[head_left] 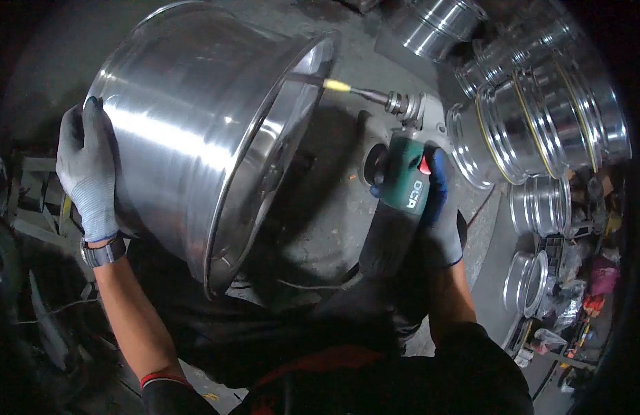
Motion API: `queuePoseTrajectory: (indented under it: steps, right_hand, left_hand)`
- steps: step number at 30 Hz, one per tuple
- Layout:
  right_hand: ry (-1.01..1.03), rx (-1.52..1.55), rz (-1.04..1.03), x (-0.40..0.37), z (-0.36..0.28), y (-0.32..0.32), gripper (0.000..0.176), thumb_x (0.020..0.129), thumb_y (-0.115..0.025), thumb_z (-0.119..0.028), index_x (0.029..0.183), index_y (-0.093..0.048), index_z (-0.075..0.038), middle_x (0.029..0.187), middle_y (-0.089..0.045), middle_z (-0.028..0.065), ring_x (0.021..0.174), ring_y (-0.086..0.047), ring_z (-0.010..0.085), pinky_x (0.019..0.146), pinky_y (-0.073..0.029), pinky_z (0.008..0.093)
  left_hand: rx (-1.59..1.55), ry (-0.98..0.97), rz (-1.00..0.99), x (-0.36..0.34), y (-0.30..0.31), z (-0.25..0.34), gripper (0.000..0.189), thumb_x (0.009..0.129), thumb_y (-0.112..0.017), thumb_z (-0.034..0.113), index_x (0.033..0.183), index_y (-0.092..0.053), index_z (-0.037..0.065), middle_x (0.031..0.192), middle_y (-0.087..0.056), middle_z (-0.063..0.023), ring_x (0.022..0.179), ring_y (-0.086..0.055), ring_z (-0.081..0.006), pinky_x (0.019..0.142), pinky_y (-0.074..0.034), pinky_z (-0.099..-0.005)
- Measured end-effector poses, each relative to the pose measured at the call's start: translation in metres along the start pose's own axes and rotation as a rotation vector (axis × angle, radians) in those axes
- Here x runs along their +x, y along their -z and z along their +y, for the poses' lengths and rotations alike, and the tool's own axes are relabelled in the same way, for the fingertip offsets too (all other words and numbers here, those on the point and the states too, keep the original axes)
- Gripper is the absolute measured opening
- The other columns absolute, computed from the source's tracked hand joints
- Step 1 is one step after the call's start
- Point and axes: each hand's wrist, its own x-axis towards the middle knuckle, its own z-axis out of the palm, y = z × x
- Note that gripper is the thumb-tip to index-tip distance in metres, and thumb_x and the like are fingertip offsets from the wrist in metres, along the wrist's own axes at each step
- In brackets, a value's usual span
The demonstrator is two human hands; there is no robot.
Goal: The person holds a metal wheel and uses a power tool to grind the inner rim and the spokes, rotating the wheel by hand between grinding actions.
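A large silver wheel rim (175, 124) lies tilted at the left and centre, its open face turned to the right. My left hand (90, 162), in a grey glove, rests against the rim's left end, fingers pointing up. In my right hand (437, 197), gloved in blue and grey, is a green DCA power tool (406, 176), with the fingers wrapped round its body. The tool's long shaft, with a yellow band (336, 86), reaches left to the rim's edge; its tip inside the rim is hard to make out.
Several shiny rims (534, 124) stand in rows at the right, with more at the top (437, 24). Lower right, a shelf holds plastic bags (570, 304) and a dark red bundle (602, 275). A metal frame (40, 200) stands at the left. A cable (309, 285) crosses below the tool.
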Motion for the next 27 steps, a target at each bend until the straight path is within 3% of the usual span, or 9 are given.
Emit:
queuePoseTrajectory:
  steps: [7,10,12,16,19,21,24,26,27]
  right_hand:
    - [0.02,0.112,-0.061,0.001,-0.003,-0.006,0.053,0.108,-0.044,-0.045,0.129,-0.059,0.0,0.107,-0.069,0.0149,0.093,-0.072,0.0265,0.085,-0.061,0.0423]
    - [-0.008,-0.045,-0.031,-0.005,-0.002,-0.009,0.056,0.107,-0.045,-0.048,0.13,-0.059,0.001,0.108,-0.07,0.0148,0.093,-0.072,0.0269,0.084,-0.061,0.0413]
    - [-0.041,0.051,0.05,-0.004,-0.001,-0.012,0.056,0.107,-0.046,-0.049,0.129,-0.059,0.001,0.108,-0.07,0.0147,0.092,-0.072,0.0265,0.084,-0.06,0.0399]
    - [-0.016,0.234,0.009,0.0,0.0,-0.016,0.053,0.107,-0.046,-0.047,0.126,-0.06,0.001,0.107,-0.07,0.0143,0.092,-0.072,0.0258,0.084,-0.06,0.0396]
    - [0.023,0.087,-0.074,-0.002,0.002,-0.009,0.054,0.107,-0.045,-0.046,0.129,-0.059,0.002,0.108,-0.07,0.0147,0.093,-0.072,0.0267,0.086,-0.06,0.0408]
    - [-0.058,0.008,-0.011,-0.007,0.0,-0.014,0.056,0.107,-0.046,-0.048,0.13,-0.058,0.002,0.109,-0.07,0.0153,0.094,-0.072,0.0279,0.087,-0.06,0.0418]
    - [-0.01,-0.068,0.047,-0.007,-0.004,-0.015,0.056,0.107,-0.046,-0.047,0.131,-0.057,0.002,0.108,-0.07,0.0161,0.094,-0.072,0.0279,0.087,-0.061,0.0419]
    - [0.016,0.033,-0.005,-0.001,0.002,-0.01,0.054,0.107,-0.046,-0.046,0.13,-0.058,0.002,0.109,-0.069,0.0163,0.093,-0.072,0.0271,0.086,-0.061,0.0413]
    - [0.042,0.134,-0.058,0.001,0.003,-0.008,0.053,0.108,-0.046,-0.045,0.13,-0.058,0.002,0.109,-0.069,0.0166,0.093,-0.072,0.0262,0.084,-0.061,0.0408]
  left_hand:
    - [0.038,-0.006,-0.011,0.001,0.001,-0.007,0.045,0.104,-0.057,0.045,0.116,-0.067,0.003,0.102,-0.072,-0.0137,0.09,-0.066,-0.0215,0.086,-0.049,-0.0338]
    - [0.062,-0.017,0.016,-0.001,-0.001,-0.009,0.044,0.104,-0.057,0.045,0.116,-0.068,0.004,0.103,-0.073,-0.0139,0.09,-0.066,-0.0217,0.086,-0.05,-0.0339]
    - [0.064,-0.032,0.051,-0.002,-0.001,-0.007,0.043,0.104,-0.058,0.044,0.116,-0.068,0.004,0.103,-0.073,-0.014,0.09,-0.066,-0.0216,0.086,-0.05,-0.0339]
    - [0.044,-0.012,0.006,-0.004,0.002,-0.005,0.042,0.104,-0.059,0.042,0.118,-0.068,0.004,0.104,-0.073,-0.0143,0.092,-0.067,-0.022,0.086,-0.05,-0.0336]
    - [0.048,-0.006,-0.011,-0.003,0.002,-0.008,0.043,0.104,-0.058,0.042,0.121,-0.067,0.004,0.106,-0.073,-0.0143,0.094,-0.066,-0.0205,0.087,-0.05,-0.0336]
    - [0.064,0.002,-0.027,-0.001,0.001,-0.013,0.044,0.105,-0.057,0.042,0.124,-0.066,0.003,0.108,-0.073,-0.0141,0.095,-0.065,-0.019,0.089,-0.049,-0.0337]
    - [0.1,-0.041,0.015,0.001,0.001,-0.01,0.045,0.105,-0.057,0.042,0.125,-0.065,0.003,0.107,-0.073,-0.0134,0.095,-0.065,-0.0186,0.089,-0.049,-0.0336]
    - [0.087,0.001,-0.005,-0.001,0.003,-0.001,0.046,0.104,-0.057,0.045,0.12,-0.067,0.004,0.109,-0.072,-0.0164,0.094,-0.067,-0.028,0.088,-0.05,-0.0347]
    - [0.086,0.003,-0.005,-0.001,0.003,-0.001,0.046,0.104,-0.057,0.045,0.12,-0.067,0.004,0.109,-0.072,-0.0164,0.094,-0.067,-0.028,0.088,-0.05,-0.0347]
